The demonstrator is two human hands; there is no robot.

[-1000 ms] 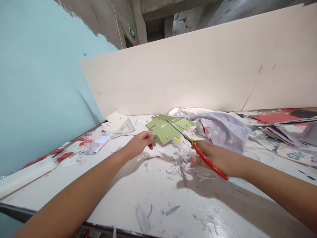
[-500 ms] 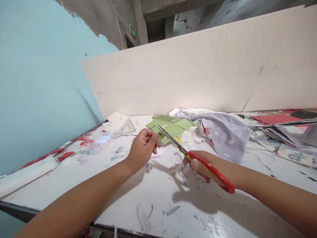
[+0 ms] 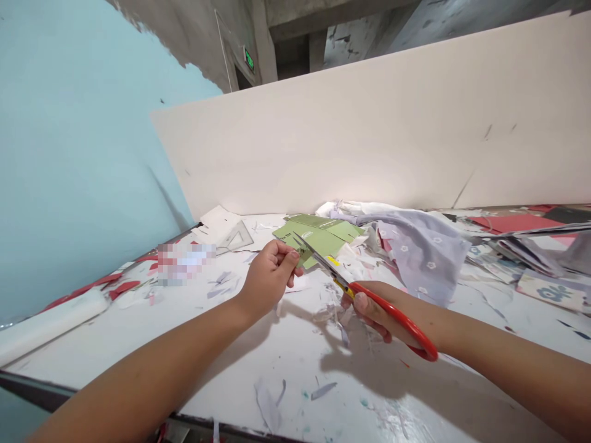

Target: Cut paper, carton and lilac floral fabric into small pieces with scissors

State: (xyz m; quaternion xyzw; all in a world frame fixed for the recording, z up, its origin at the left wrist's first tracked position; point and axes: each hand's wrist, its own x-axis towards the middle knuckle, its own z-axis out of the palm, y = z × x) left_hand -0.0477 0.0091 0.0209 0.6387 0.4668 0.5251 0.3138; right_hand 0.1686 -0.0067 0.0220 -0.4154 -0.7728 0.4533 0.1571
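Note:
My left hand (image 3: pixel 270 277) pinches the near edge of a green printed card (image 3: pixel 318 239), lifted a little off the white table (image 3: pixel 295 363). My right hand (image 3: pixel 383 311) grips red-handled scissors (image 3: pixel 364 292). Their blades point up and left, and the tips meet the card right beside my left fingers. Both forearms reach in from the bottom of the view.
Paper scraps (image 3: pixel 332 314) litter the table under the scissors. A lilac flowered cloth (image 3: pixel 422 246) lies to the right, with red sheets (image 3: pixel 512 221) and patterned paper (image 3: pixel 547 289) beyond. A clear set square (image 3: pixel 235 237) and white paper lie back left. A tall beige board (image 3: pixel 369 129) stands behind.
My right hand has brought the scissors back and left until the blades reach the card. My left hand has lifted the card's edge toward me. Little has changed in the last half second.

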